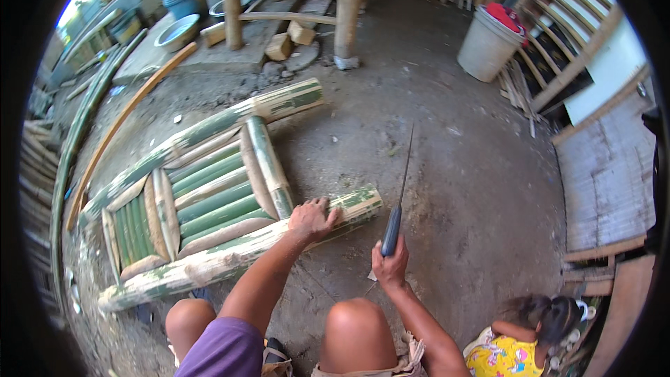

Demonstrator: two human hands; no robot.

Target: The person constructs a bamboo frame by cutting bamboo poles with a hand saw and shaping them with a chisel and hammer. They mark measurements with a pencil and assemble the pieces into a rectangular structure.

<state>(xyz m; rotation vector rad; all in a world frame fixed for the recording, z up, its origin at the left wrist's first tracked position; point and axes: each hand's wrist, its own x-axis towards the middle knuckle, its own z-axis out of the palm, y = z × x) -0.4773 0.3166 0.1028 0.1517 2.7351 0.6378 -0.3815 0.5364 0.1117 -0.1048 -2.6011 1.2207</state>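
My left hand [313, 219] rests on the near bamboo pole [230, 257], close to its right end, with the fingers spread over the top. The thick pole is green with pale scraped patches and forms one side of a bamboo frame lying on the ground. Green and pale slats [216, 188] fill the frame, and a second thick pole [209, 126] runs along its far side. My right hand [390, 262] is closed round the dark handle of a handsaw [401, 199]. Its narrow blade points up and away, apart from the pole's end.
A child in yellow [513, 352] is low at my right. A pale bucket with red cloth [488, 45] stands farther off. Basins [178, 31], wooden blocks [279, 47] and upright posts [349, 14] are at the back. Long poles lie at the left, including an orange-brown strip [132, 108].
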